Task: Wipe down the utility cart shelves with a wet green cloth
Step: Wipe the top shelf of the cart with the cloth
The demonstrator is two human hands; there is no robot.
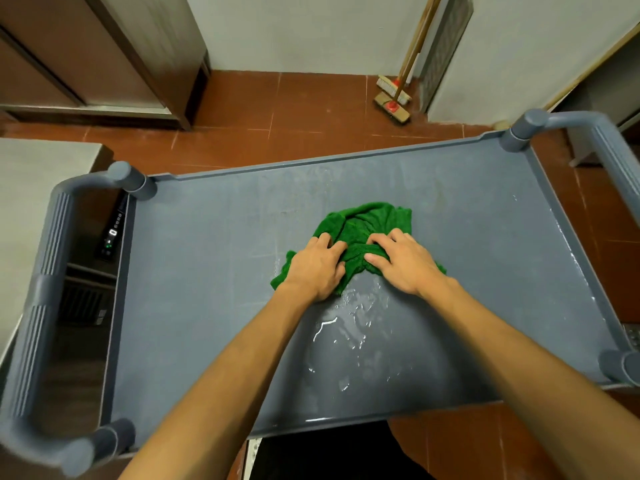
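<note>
The grey-blue top shelf of the utility cart [207, 289] fills the middle of the head view. A crumpled green cloth [367, 220] lies on it, a little right of centre. My left hand [317, 266] presses on the cloth's left part with fingers curled into the fabric. My right hand [403, 263] presses on its right part, fingers bunching the cloth. A wet patch with water streaks [346, 327] shines on the shelf just in front of the cloth, between my forearms.
The cart has a handle at the left [45, 278] and another at the right [595, 133]. Two brooms [393, 98] lean on the far wall over red floor tiles. A steel cabinet [104, 64] stands at the back left, a counter [34, 202] at the left.
</note>
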